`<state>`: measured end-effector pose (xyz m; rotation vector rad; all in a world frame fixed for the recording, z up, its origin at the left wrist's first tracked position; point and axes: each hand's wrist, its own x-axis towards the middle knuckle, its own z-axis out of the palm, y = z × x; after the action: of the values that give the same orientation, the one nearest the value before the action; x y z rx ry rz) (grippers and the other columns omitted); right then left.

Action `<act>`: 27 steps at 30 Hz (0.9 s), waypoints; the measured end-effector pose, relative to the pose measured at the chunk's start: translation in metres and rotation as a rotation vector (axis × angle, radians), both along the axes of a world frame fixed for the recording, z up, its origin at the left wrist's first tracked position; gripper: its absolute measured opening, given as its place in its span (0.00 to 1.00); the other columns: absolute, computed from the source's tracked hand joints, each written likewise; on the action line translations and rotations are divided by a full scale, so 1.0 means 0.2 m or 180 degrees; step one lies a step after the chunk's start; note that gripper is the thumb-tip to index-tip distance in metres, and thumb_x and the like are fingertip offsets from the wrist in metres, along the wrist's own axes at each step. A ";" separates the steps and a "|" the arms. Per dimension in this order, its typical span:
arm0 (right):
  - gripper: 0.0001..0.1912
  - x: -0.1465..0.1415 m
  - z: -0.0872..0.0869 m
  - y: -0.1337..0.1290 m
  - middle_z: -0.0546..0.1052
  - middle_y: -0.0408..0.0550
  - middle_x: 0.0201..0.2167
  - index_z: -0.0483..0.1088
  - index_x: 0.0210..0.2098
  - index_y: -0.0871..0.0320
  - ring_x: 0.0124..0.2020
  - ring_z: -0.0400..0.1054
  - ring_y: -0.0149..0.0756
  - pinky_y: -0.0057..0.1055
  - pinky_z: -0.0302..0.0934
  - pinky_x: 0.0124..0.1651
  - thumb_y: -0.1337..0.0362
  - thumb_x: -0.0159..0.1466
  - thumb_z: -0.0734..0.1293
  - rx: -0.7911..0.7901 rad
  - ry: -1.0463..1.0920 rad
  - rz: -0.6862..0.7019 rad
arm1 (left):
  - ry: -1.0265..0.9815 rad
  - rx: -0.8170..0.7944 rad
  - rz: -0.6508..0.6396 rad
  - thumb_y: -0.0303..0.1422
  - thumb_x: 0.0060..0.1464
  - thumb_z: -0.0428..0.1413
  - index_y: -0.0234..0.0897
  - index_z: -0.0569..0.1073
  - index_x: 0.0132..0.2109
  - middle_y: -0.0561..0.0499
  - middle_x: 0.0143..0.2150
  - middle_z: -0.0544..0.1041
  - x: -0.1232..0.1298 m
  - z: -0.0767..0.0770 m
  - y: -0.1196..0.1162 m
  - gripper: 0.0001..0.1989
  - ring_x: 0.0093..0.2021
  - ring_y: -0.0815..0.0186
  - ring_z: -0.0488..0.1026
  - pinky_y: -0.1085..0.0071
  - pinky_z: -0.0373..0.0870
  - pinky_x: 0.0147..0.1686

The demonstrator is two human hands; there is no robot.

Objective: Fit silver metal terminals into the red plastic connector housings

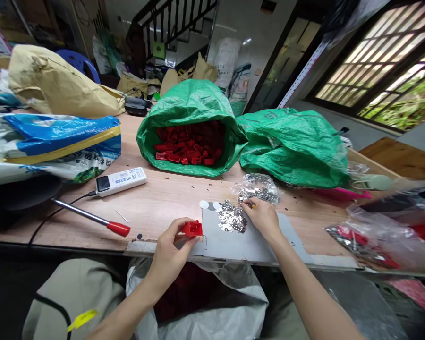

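Pile of small metal bits on the worktop, with red piece just to its left, pinched up in left hand, thumb underneath. Right hand reaching palm-down to the pile's right edge, fingers narrow; cannot tell whether closed on a bit. Picking stage, seemingly, calling for a fine fingertip pinch.

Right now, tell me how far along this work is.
Nothing shows as finished: red parts lie in the green bag, done or not unclear. In hand: the left hand holds one red part; the right hand is by the metal pieces. Left, probably: that loose pile.
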<state>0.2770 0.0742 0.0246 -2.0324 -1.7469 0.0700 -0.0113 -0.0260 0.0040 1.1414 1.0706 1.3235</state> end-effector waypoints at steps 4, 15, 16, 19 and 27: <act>0.10 -0.02 0.06 -0.09 0.82 0.52 0.35 0.78 0.34 0.57 0.34 0.73 0.46 0.34 0.58 0.36 0.60 0.62 0.65 0.0334 0.0061 0.0030 | -0.0066 -0.0020 0.0036 0.33 0.54 0.65 0.40 0.76 0.48 0.48 0.47 0.80 0.00 0.00 0.00 0.14 0.49 0.62 0.78 0.68 0.75 0.52; 0.20 -0.51 0.22 -0.38 0.77 0.45 0.29 0.76 0.44 0.59 0.24 0.63 0.32 0.28 0.54 0.27 0.54 0.57 0.75 -0.0872 0.2385 0.1424 | 0.0086 0.0310 0.0000 0.30 0.52 0.66 0.40 0.79 0.45 0.48 0.46 0.81 0.00 -0.02 0.00 0.12 0.48 0.61 0.79 0.68 0.75 0.50; 0.20 -0.52 0.20 -0.37 0.77 0.44 0.28 0.76 0.44 0.59 0.25 0.63 0.32 0.29 0.54 0.28 0.54 0.57 0.75 -0.0910 0.2369 0.1458 | 0.0109 0.0383 -0.0016 0.29 0.52 0.65 0.40 0.79 0.45 0.48 0.46 0.81 0.00 -0.02 0.00 0.12 0.48 0.61 0.79 0.67 0.75 0.51; 0.21 -0.53 0.16 -0.35 0.76 0.43 0.27 0.75 0.45 0.60 0.27 0.65 0.34 0.29 0.55 0.31 0.54 0.57 0.75 -0.1010 0.2316 0.1506 | 0.0239 0.0664 -0.0054 0.27 0.54 0.64 0.41 0.80 0.45 0.48 0.48 0.81 -0.01 -0.02 -0.01 0.11 0.50 0.61 0.78 0.66 0.75 0.52; 0.22 -0.54 0.13 -0.32 0.73 0.40 0.23 0.75 0.45 0.60 0.27 0.65 0.32 0.28 0.58 0.32 0.57 0.54 0.77 -0.1424 0.2749 0.1549 | 0.0807 0.1758 0.0019 0.21 0.57 0.61 0.43 0.78 0.50 0.49 0.47 0.82 -0.02 -0.09 0.01 0.17 0.48 0.64 0.80 0.69 0.78 0.49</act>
<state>0.1684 0.0112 0.0499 -1.3928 -1.6368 1.3661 -0.0153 -0.0238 -0.0135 1.7519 0.9043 1.5595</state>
